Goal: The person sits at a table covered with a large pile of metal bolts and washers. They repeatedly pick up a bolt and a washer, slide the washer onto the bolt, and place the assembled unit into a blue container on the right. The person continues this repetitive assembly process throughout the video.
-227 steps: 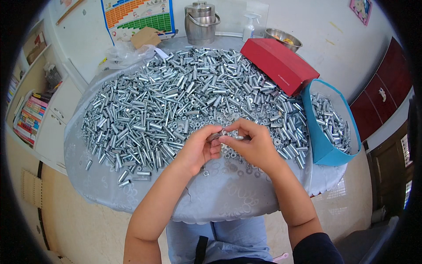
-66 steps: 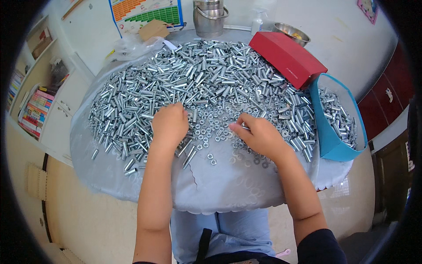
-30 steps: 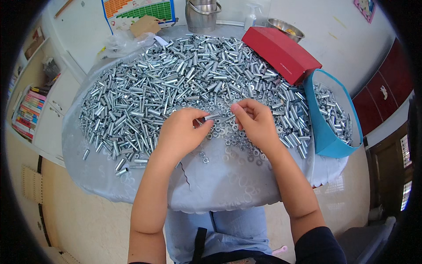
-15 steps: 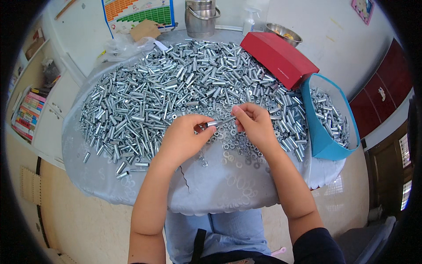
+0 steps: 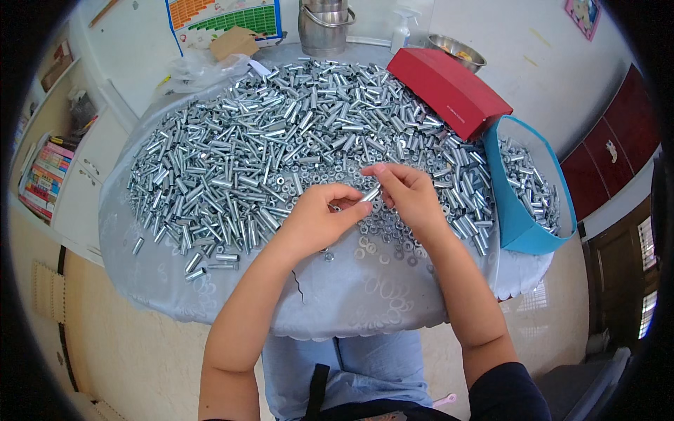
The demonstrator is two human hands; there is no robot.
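Note:
My left hand [image 5: 316, 221] pinches a shiny metal sleeve [image 5: 371, 194] between thumb and forefinger, and the sleeve slants up to the right. At its upper end the fingers of my right hand [image 5: 411, 202] are closed, thumb against forefinger. Whatever small part sits in the right fingers is hidden. Both hands are just above the near side of a big heap of metal sleeves and bolts [image 5: 232, 158]. Loose nuts and washers [image 5: 382, 235] lie beneath and between my hands.
A red box [image 5: 449, 91] lies at the back right, beside a blue fabric bin [image 5: 530, 235] filled with metal parts. Behind the heap stand a steel pail [image 5: 323, 31], a spray bottle [image 5: 401, 31] and a metal bowl [image 5: 474, 62]. A grey cloth [image 5: 337, 309] covers the table.
My left hand has moved right and closer to the right hand. The sleeve has tilted up more steeply, and less of the piece shows between the hands.

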